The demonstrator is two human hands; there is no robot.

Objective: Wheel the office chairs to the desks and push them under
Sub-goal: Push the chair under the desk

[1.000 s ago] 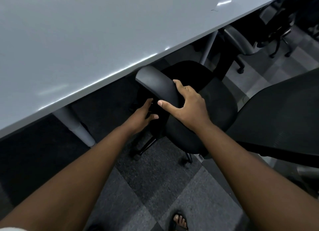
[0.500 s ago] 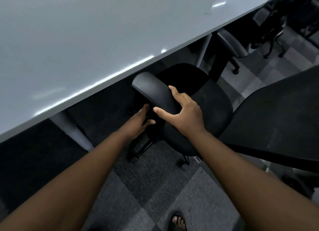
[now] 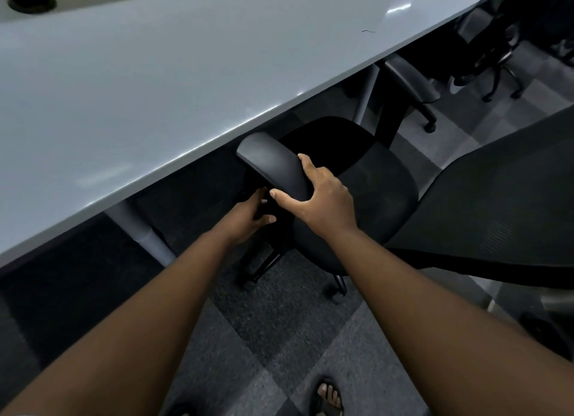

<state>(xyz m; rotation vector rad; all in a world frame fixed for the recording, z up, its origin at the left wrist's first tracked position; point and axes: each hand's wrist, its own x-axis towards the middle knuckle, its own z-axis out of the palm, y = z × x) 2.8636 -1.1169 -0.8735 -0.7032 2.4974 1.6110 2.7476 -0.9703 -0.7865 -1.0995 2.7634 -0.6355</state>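
beside the desk [image 3: 155, 105], right hand [image 3: 323, 201] grips the chair's armrest [image 3: 273, 167]; left hand [image 3: 245, 218] curls around its post.

The armrest [image 3: 273, 167] sits just beneath the desk [image 3: 174, 83] edge.

Chair [image 3: 366, 179] seat partly under desk [image 3: 174, 83] edge, 2nd chair [image 3: 413, 83] behind.

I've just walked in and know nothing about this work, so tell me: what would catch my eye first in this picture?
Two bare forearms reach to a black office chair in the middle, its seat front tucked under the long pale grey desk that fills the upper left. The right hand grips the chair's curved black armrest, while the left hand holds something just beneath it. The chair's black mesh backrest looms at the right.
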